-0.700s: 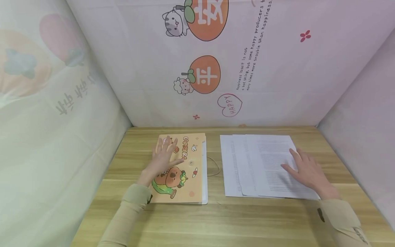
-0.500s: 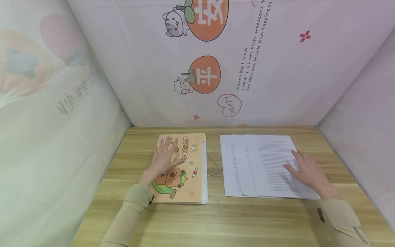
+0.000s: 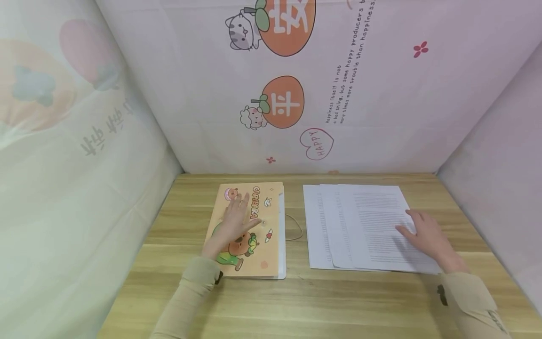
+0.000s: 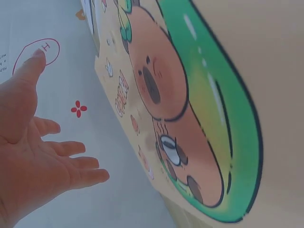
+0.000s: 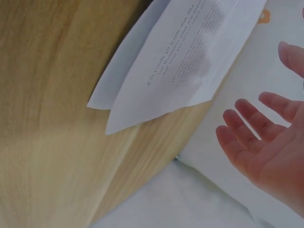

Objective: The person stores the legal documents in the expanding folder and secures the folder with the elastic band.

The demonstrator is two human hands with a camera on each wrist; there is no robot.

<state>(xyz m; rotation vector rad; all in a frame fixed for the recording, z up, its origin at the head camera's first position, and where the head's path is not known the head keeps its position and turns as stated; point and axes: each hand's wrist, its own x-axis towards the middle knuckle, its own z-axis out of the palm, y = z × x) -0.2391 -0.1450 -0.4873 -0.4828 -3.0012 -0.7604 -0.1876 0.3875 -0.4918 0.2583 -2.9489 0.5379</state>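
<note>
A yellow document folder (image 3: 267, 254) with capybara drawings lies on the table at left of centre. My left hand (image 3: 234, 220) is spread over its cover, and the left wrist view shows the fingers (image 4: 71, 148) straight and apart, above the cover (image 4: 280, 95). To the right lie overlapping printed sheets of paper (image 3: 338, 226), fanned out sideways. Over their right edge is my right hand (image 3: 429, 235), relaxed and holding nothing. In the right wrist view its fingers (image 5: 244, 126) are slightly bent, off to the side of the sheets' corner (image 5: 128, 114).
A thin elastic cord loop (image 3: 301, 230) sticks out from the folder's right side towards the papers. The wooden table (image 3: 296, 306) meets a white printed cloth wall (image 3: 372, 141) at the back. Cloth walls also stand at the left (image 3: 84, 212) and right (image 3: 499, 155).
My left hand has shifted right and slightly towards me over the folder. The right hand has drifted a little to the right. Folder and papers lie as before.
</note>
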